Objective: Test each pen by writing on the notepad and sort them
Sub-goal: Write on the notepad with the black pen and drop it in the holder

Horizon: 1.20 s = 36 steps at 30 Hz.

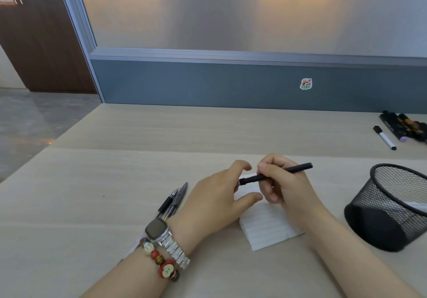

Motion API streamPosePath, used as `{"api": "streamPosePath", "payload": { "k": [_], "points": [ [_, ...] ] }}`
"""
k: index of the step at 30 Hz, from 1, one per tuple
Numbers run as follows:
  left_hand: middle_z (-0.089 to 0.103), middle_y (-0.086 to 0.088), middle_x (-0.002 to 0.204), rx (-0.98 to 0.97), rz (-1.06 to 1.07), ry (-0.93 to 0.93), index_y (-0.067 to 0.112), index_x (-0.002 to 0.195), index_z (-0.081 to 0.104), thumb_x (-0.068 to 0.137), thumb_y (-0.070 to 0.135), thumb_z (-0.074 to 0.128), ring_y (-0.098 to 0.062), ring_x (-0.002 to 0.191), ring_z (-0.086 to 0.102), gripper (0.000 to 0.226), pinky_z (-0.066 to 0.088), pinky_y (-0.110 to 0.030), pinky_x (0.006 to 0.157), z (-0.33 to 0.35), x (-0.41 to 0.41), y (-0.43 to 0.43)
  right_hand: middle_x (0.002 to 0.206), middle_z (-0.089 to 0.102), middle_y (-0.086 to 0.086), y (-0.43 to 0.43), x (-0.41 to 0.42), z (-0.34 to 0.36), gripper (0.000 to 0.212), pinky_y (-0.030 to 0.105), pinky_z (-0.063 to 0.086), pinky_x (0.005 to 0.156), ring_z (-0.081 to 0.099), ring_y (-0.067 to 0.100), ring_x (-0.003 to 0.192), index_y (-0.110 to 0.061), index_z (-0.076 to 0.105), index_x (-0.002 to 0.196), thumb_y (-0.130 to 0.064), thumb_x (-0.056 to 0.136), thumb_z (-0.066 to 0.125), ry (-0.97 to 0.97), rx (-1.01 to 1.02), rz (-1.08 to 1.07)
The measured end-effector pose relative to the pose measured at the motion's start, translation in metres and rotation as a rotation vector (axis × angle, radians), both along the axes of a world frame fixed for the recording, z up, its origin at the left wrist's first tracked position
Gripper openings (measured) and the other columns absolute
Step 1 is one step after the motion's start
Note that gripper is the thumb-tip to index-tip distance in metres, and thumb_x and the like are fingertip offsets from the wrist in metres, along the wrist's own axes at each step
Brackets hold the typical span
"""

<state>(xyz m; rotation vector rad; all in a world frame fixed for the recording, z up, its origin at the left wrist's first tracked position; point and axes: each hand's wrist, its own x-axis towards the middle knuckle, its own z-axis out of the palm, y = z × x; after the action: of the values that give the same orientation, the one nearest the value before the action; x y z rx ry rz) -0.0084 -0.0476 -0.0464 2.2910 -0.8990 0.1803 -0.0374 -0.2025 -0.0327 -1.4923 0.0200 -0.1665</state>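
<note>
A white lined notepad [268, 227] lies on the table in front of me, partly under both hands. My right hand [285, 185] grips a slim black pen [298, 168], which points left over the top of the pad. My left hand [219, 200] rests on the pad's left side, fingers spread, with the pen's tip end close to its thumb and forefinger. The tip itself is hidden. Several black pens [172, 201] lie together on the table just left of my left wrist.
A black mesh pen cup [390, 207] lies tipped on its side at the right. Further back on the right are a white marker with a black cap [384, 137] and a bunch of dark markers [404, 127]. A grey partition [208, 82] borders the table's far edge.
</note>
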Motion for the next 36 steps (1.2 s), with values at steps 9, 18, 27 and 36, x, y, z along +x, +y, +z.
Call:
{"api": "streamPosePath", "payload": {
  "k": [9, 18, 27, 36],
  "points": [
    [0.031, 0.021, 0.063, 0.060, 0.162, -0.103, 0.033, 0.116, 0.042, 0.085, 0.050, 0.049, -0.008, 0.076, 0.044, 0.036, 0.037, -0.027, 0.064, -0.002, 0.011, 0.015, 0.050, 0.064, 0.008, -0.048, 0.002, 0.007, 0.035, 0.017, 0.032, 0.035, 0.053, 0.019, 0.037, -0.011, 0.065, 0.072, -0.021, 0.091, 0.037, -0.026, 0.217, -0.234],
    [0.053, 0.014, 0.084, 0.206, 0.108, -0.108, 0.039, 0.119, 0.049, 0.084, 0.057, 0.046, -0.012, 0.092, 0.056, 0.039, 0.038, -0.026, 0.070, -0.002, 0.006, 0.011, 0.043, 0.054, 0.001, -0.045, 0.006, -0.013, 0.021, 0.014, 0.024, 0.030, 0.040, 0.012, 0.029, -0.015, 0.047, 0.067, -0.010, 0.083, 0.060, 0.048, -0.144, -0.365],
    [0.064, 0.008, 0.102, 0.308, 0.101, -0.128, 0.038, 0.119, 0.051, 0.083, 0.059, 0.044, -0.014, 0.098, 0.058, 0.042, 0.040, -0.028, 0.072, -0.011, 0.010, 0.008, 0.035, 0.040, -0.007, -0.043, 0.007, -0.025, 0.031, 0.016, 0.028, 0.034, 0.036, 0.005, 0.032, -0.017, 0.030, 0.050, -0.005, 0.067, 0.053, -0.015, -0.375, -0.478],
    [0.064, 0.011, 0.101, 0.311, 0.110, -0.101, 0.040, 0.119, 0.050, 0.082, 0.060, 0.046, -0.011, 0.099, 0.056, 0.043, 0.033, -0.024, 0.070, -0.013, 0.009, 0.008, 0.036, 0.049, 0.001, -0.043, 0.008, -0.027, 0.031, 0.013, 0.023, 0.033, 0.032, 0.008, 0.027, -0.018, 0.030, 0.051, -0.004, 0.068, 0.052, 0.002, -0.365, -0.441]
  ]
}}
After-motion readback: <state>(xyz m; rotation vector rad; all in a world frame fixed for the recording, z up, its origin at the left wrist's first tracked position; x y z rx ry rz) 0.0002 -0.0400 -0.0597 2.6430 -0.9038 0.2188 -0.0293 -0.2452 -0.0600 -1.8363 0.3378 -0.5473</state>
